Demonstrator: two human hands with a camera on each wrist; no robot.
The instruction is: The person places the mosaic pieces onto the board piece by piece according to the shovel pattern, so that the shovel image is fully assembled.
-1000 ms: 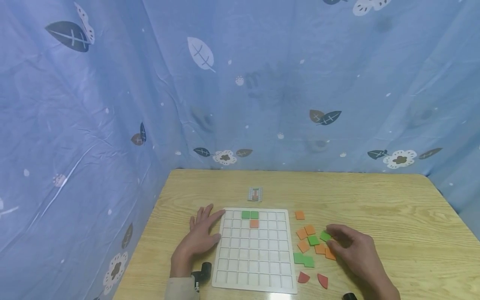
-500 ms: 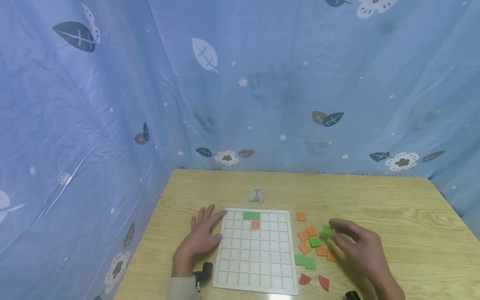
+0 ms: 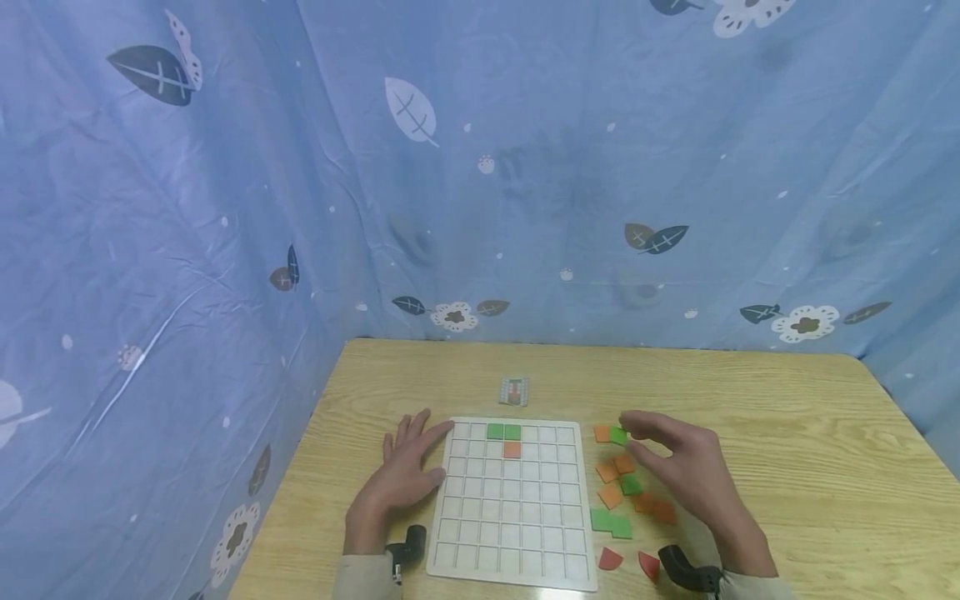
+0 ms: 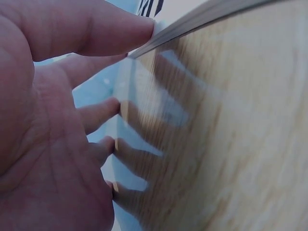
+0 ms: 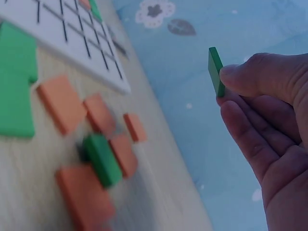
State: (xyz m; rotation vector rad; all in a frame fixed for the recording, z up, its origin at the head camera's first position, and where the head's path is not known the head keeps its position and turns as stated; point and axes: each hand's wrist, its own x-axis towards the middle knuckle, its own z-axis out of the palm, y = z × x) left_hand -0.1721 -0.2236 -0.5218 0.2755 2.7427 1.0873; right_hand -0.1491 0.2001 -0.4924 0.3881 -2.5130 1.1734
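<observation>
My right hand (image 3: 686,462) pinches a green square tile (image 5: 215,72) between thumb and fingers, raised above the table right of the board. The white grid board (image 3: 510,508) lies flat on the table. In its top row sit two green tiles (image 3: 504,432) side by side, with an orange tile (image 3: 512,451) below the right one. My left hand (image 3: 401,479) rests at the board's left edge, its thumb and index finger touching that side; in the left wrist view the thumb (image 4: 115,33) meets the rim and the other fingers are spread.
Right of the board lie several loose orange tiles (image 3: 610,497), a loose green tile (image 3: 630,484), two touching green tiles (image 3: 611,522) and two red quarter-round pieces (image 3: 610,558). A small printed card (image 3: 514,391) lies behind the board. A blue curtain (image 3: 525,167) hangs behind the table.
My right hand picked up the green tile from among the loose ones, lifted it and carried it left and away from me towards the board. The left hand stayed in place.
</observation>
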